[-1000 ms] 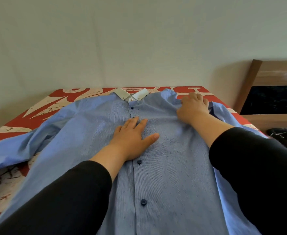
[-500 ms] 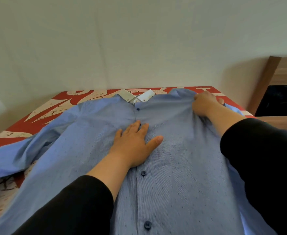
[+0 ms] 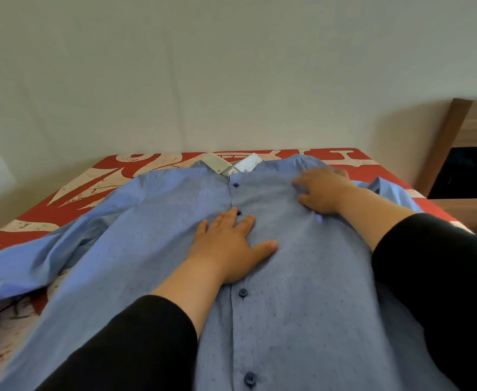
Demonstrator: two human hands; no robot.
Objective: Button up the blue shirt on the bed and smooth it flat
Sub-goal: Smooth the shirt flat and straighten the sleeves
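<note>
The blue shirt (image 3: 302, 277) lies front up on the bed, its dark buttons fastened down the placket and its white collar (image 3: 231, 165) toward the wall. My left hand (image 3: 229, 249) rests flat on the chest over the placket, fingers spread. Palm down on the shirt's right shoulder area lies my right hand (image 3: 322, 193), fingers apart; the cloth beside it is slightly rumpled. The shirt's left sleeve (image 3: 28, 266) sprawls in folds at the left.
The bed (image 3: 62, 204) has a red and cream patterned cover and meets a plain wall at the back. A wooden headboard or cabinet (image 3: 463, 153) with a dark panel stands at the right. Something dark lies at the right edge.
My right hand has slid from the shoulder's far edge inward toward the chest, fingers now flat. My left hand has stayed on the placket. The view has tilted slightly.
</note>
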